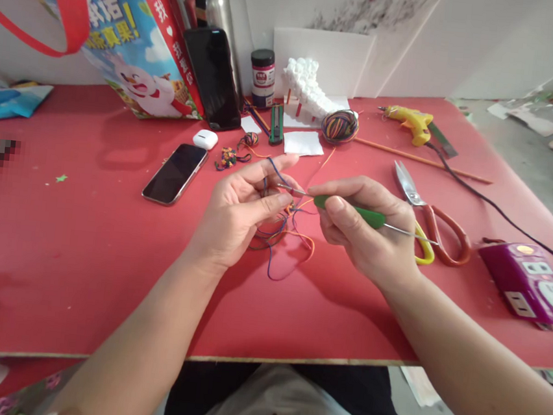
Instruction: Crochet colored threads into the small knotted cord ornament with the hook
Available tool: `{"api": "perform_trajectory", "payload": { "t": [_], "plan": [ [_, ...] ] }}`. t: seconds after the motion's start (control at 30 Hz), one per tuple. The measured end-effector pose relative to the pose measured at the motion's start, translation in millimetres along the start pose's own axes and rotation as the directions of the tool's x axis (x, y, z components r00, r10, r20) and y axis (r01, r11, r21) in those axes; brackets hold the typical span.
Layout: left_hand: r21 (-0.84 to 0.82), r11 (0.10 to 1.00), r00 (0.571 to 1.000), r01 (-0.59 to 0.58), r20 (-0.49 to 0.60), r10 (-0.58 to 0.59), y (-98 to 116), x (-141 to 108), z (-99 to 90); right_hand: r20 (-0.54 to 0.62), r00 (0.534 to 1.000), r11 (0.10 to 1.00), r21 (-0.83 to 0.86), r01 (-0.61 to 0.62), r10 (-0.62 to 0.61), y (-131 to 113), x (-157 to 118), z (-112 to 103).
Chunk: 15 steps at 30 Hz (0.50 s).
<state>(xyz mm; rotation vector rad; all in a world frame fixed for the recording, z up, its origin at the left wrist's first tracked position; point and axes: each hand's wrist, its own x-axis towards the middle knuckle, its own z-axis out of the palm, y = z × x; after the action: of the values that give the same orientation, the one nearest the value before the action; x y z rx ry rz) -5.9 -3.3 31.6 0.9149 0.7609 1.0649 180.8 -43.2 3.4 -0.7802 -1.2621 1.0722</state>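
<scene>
My right hand [365, 226] is closed round the green handle of a crochet hook [373, 217], whose thin metal tip points left to the fingers of my left hand [247, 208]. A dark blue thread runs over the raised index finger of my left hand, and its thumb and fingers pinch the thread work near the hook tip. Loose blue, orange and purple threads [293, 235] hang in loops below both hands. Behind them a multicoloured ball of yarn [340, 126] rests on the table, with an orange strand running from it towards my hands.
On the red table [128, 271] are a phone [175, 173], a white earphone case [205, 139], a small knitted piece [227, 158], scissors [412, 188], a yellow glue gun [411, 124] and a purple box [533, 282]. A gift bag [140, 44] stands back left.
</scene>
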Motion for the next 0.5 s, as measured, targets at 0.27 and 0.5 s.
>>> {"api": "perform_trajectory", "payload": {
  "t": [0.27, 0.5],
  "plan": [
    [0.093, 0.992, 0.994, -0.083, -0.068, 0.090, -5, 1, 2.4, -0.020, 0.998, 0.981, -0.184, 0.059, -0.064, -2, -2, 4],
    [0.043, 0.995, 0.984, -0.094, -0.148, 0.099, -16, -3, 12.8, 0.017, 0.933, 0.766, -0.565, 0.306, -0.360, 6, -11, 17]
  ]
}}
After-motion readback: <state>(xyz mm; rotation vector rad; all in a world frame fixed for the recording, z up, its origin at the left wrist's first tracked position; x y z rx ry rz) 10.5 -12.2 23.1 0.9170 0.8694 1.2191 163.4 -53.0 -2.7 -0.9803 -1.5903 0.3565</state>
